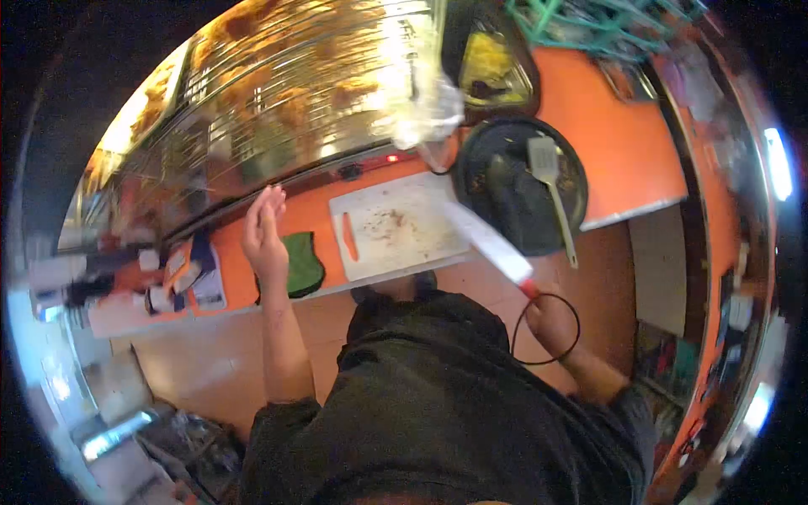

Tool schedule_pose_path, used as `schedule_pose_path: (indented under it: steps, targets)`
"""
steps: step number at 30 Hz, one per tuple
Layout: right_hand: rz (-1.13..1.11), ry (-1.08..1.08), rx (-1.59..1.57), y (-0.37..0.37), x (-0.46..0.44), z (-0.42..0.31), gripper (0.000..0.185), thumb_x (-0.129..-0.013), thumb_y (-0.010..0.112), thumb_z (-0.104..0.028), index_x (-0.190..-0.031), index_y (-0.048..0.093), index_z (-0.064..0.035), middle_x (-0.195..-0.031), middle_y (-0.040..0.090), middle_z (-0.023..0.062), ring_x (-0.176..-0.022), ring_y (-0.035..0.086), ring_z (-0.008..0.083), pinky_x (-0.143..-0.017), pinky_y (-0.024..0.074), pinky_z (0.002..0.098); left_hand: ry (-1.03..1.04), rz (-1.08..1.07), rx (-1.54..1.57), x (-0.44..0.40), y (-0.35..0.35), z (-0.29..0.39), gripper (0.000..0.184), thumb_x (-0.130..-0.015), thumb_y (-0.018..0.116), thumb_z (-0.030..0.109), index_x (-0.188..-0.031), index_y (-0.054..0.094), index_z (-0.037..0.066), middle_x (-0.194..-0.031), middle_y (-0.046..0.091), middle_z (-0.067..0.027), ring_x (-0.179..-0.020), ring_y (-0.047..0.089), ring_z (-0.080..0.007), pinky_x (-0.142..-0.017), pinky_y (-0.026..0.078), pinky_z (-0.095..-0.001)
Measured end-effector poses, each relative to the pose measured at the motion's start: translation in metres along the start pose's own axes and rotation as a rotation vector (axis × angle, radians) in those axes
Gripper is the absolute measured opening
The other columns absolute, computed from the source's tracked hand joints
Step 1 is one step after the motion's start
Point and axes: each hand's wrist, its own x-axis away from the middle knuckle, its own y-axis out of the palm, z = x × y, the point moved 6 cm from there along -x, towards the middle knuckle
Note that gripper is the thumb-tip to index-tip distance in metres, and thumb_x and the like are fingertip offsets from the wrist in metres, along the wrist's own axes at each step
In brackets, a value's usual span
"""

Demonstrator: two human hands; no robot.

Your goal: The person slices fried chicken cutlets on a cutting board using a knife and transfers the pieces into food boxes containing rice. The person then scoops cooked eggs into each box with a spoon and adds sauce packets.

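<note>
My left hand [265, 231] is raised over the counter's front edge, beside a green pad [304, 264]; its fingers point up and nothing shows in them. My right hand [551, 321] grips a large knife [497, 247] by its red handle, the pale blade pointing up and left toward the white cutting board [408, 227]. Brown crumbs lie on that board. A thin black loop [578, 330] circles around my right hand. Right of the board is a round black pan [513, 237] with a light spatula [544, 161] resting across it.
Behind the board stands a lit glass case [278, 76] with racks of browned food. A dark tray [526, 99] with yellow food, a teal basket [581, 25] and an orange counter [627, 160] are at the upper right. Small packets [189, 269] lie on the left.
</note>
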Motion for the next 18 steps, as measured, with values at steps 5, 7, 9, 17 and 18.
schedule_pose_path:
  steps: [5, 7, 9, 17, 18]
  targets:
    - [0.546, -0.269, 0.32, -0.021, -0.057, 0.123, 0.027, -0.078, 0.053, -0.004, -0.104, 0.053, 0.0039, -0.099, 0.054, 0.0217, -0.093, 0.053, 0.0358, -0.085, 0.0432, 0.0409, -0.11, 0.401, -0.092, 0.056, -0.122, -0.072, 0.029, -0.099, 0.044, 0.019, -0.114, 0.056, -0.003, -0.103, 0.065, -0.0151, -0.09, 0.065, -0.0208, -0.079, 0.052, -0.0315]
    - [0.727, -0.324, 0.369, -0.039, -0.073, 0.064, 0.027, -0.08, 0.052, -0.005, -0.105, 0.053, 0.0047, -0.099, 0.054, 0.0235, -0.092, 0.054, 0.0388, -0.083, 0.0434, 0.0447, -0.17, 0.516, -0.077, 0.077, -0.145, -0.084, 0.029, -0.097, 0.047, 0.022, -0.111, 0.058, -0.002, -0.104, 0.065, -0.0121, -0.088, 0.066, -0.021, -0.073, 0.053, -0.0293]
    - [0.722, -0.331, 0.429, -0.038, -0.101, 0.069, 0.027, -0.08, 0.052, -0.005, -0.105, 0.053, 0.0046, -0.099, 0.054, 0.0246, -0.093, 0.054, 0.0403, -0.083, 0.0432, 0.0461, -0.194, 0.611, -0.119, 0.101, -0.172, -0.101, 0.028, -0.097, 0.047, 0.02, -0.11, 0.058, -0.002, -0.104, 0.065, -0.0122, -0.085, 0.065, -0.0204, -0.071, 0.053, -0.0292]
    - [0.735, -0.434, 0.532, -0.038, -0.124, 0.034, 0.022, -0.086, 0.056, -0.011, -0.102, 0.053, 0.0031, -0.093, 0.056, 0.0192, -0.086, 0.055, 0.034, -0.077, 0.0434, 0.0416, -0.179, 0.931, -0.352, 0.158, -0.37, -0.172, 0.027, -0.093, 0.053, 0.023, -0.104, 0.059, -0.002, -0.093, 0.064, -0.0097, -0.082, 0.063, -0.0183, -0.072, 0.05, -0.0308]
    - [0.766, -0.428, 0.461, -0.045, -0.114, 0.008, 0.021, -0.088, 0.056, -0.014, -0.1, 0.054, 0.0026, -0.09, 0.056, 0.0156, -0.084, 0.055, 0.0289, -0.075, 0.044, 0.038, -0.146, 0.936, -0.476, 0.157, -0.401, -0.187, 0.032, -0.093, 0.054, 0.026, -0.106, 0.059, -0.003, -0.095, 0.064, -0.0108, -0.086, 0.063, -0.0206, -0.076, 0.05, -0.0336]
